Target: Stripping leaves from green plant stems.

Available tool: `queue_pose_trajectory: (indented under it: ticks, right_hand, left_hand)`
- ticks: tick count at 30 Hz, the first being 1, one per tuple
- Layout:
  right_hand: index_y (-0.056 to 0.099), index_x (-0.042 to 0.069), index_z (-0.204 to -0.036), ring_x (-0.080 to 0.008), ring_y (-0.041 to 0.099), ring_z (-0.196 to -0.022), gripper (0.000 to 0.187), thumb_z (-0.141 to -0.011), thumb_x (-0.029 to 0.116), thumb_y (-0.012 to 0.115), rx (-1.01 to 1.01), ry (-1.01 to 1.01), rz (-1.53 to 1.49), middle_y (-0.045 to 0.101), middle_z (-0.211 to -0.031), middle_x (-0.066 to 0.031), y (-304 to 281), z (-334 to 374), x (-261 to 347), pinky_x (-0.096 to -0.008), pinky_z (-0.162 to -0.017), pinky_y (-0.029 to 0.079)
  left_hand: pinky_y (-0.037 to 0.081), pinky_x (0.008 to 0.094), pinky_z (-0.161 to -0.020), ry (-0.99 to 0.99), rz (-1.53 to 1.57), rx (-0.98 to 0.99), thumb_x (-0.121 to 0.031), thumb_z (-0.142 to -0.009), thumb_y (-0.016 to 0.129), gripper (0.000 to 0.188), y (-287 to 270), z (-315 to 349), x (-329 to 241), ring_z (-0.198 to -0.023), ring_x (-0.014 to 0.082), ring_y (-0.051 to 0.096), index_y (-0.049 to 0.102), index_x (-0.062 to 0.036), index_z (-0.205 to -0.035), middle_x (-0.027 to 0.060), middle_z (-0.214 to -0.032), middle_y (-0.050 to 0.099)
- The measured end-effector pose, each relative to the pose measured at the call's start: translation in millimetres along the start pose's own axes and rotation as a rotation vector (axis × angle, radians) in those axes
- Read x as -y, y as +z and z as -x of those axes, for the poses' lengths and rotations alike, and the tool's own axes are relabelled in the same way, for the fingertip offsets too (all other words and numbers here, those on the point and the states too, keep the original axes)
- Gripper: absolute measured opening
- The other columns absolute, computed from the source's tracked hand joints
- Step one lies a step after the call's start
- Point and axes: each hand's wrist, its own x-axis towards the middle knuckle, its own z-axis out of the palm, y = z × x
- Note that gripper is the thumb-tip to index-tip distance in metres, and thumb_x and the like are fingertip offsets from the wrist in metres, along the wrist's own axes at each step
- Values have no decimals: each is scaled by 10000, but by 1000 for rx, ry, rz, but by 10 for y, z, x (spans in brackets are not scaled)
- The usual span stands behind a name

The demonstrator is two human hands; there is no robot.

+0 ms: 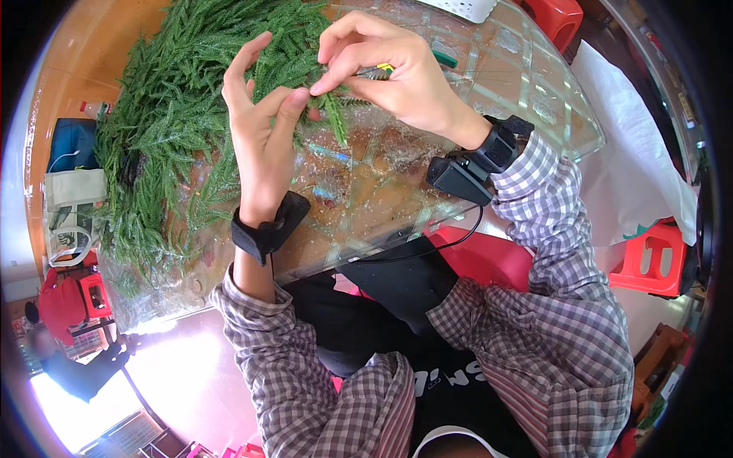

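Observation:
My left hand (263,133) is raised over the table, its thumb and index finger pinched together at the top of a small green pine sprig (334,116). From the other side my right hand (405,76) meets it, thumb and fingertips closed at the same spot. The sprig hangs down just below the fingertips. Beside and behind the hands lies a big heap of green artificial-looking pine branches (183,99). Partly covered by my right hand is a tool with a green handle (444,59) and a yellow part (385,67); its kind is hard to make out.
A clear sheet covers the patterned table (382,175), with small bits scattered on it. A white perforated basket (466,8) stands at the far edge. Red stools (653,259) and a white sack (630,137) are at the right. A person (69,359) is at the lower left.

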Motion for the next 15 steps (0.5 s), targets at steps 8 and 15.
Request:
queue_pose_trajectory:
  ticks: [8,15]
  right_hand:
    - [691,120,-960,-182,588,-821,361,-676,-90,617,33,-241,329,557,-1022,-51,3,21,-5,-276,-692,498]
    - [618,190,-1150,-224,593,-877,519,-689,-48,595,193,-285,584,557,-1074,-80,-41,31,49,-296,-696,514]
  left_hand:
    - [266,409,-995,-122,217,-49,-188,-878,546,312,-18,21,42,-1238,265,330,619,2,-642,115,-1350,381]
    - [266,408,-991,-164,324,-78,-212,-894,525,369,-55,29,79,-1245,263,325,589,18,-613,125,-1359,375]
